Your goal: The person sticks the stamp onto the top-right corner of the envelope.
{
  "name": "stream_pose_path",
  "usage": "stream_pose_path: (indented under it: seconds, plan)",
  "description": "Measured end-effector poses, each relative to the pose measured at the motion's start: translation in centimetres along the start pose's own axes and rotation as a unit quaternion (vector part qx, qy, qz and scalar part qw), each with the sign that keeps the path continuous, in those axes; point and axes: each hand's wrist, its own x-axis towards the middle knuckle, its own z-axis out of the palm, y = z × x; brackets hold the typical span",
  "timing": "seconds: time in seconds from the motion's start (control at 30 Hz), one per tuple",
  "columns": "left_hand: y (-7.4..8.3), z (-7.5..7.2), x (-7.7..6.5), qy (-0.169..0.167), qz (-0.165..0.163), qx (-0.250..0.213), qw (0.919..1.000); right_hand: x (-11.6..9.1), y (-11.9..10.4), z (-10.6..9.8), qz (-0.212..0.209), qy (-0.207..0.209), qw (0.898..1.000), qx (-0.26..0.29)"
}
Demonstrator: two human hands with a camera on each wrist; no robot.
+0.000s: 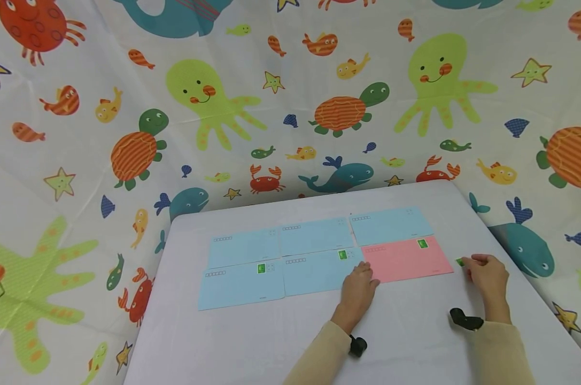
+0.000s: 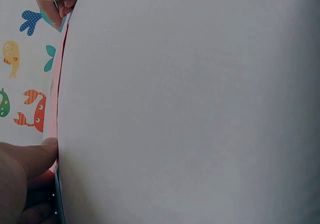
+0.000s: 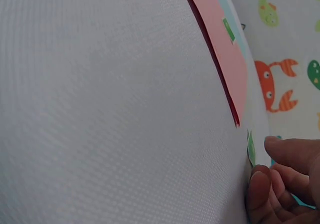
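Observation:
A pink envelope (image 1: 405, 261) lies flat, with a green stamp (image 1: 422, 244) at its upper right corner. My left hand (image 1: 357, 294) rests over its lower left corner and the edge of the adjoining blue envelope (image 1: 314, 275). In the left wrist view the left thumb (image 2: 42, 156) lies along the pink edge. Right of the pink envelope, my right hand (image 1: 489, 278) pinches another green stamp (image 1: 460, 262) at its fingertips. The right wrist view has this loose stamp (image 3: 251, 149) tilted beside a fingertip, just off the envelope's corner.
Another stamped blue envelope (image 1: 242, 286) lies at the left of the front row. Behind are three blue envelopes without stamps, left (image 1: 244, 250), middle (image 1: 314, 238) and right (image 1: 391, 227). The white table (image 1: 232, 347) meets a curtain (image 1: 290, 160) printed with sea animals.

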Motion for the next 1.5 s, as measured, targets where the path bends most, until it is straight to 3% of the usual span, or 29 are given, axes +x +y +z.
stream_pose_path:
  seconds: [0.67, 1.27, 1.5]
  plan:
    - [0.1, 0.1, -0.1, 0.003, 0.005, -0.001, 1.0000, -0.1, 0.1, 0.0, -0.011, -0.014, 0.999, -0.042]
    - [0.3, -0.7, 0.6, -0.027, 0.022, 0.033, 0.9988, 0.3, 0.3, 0.4, -0.042, 0.001, 0.997, -0.059]
    - [0.2, -1.4, 1.0, -0.046, 0.011, 0.020, 0.9987, 0.4, 0.4, 0.3, -0.047, -0.001, 0.998, -0.044]
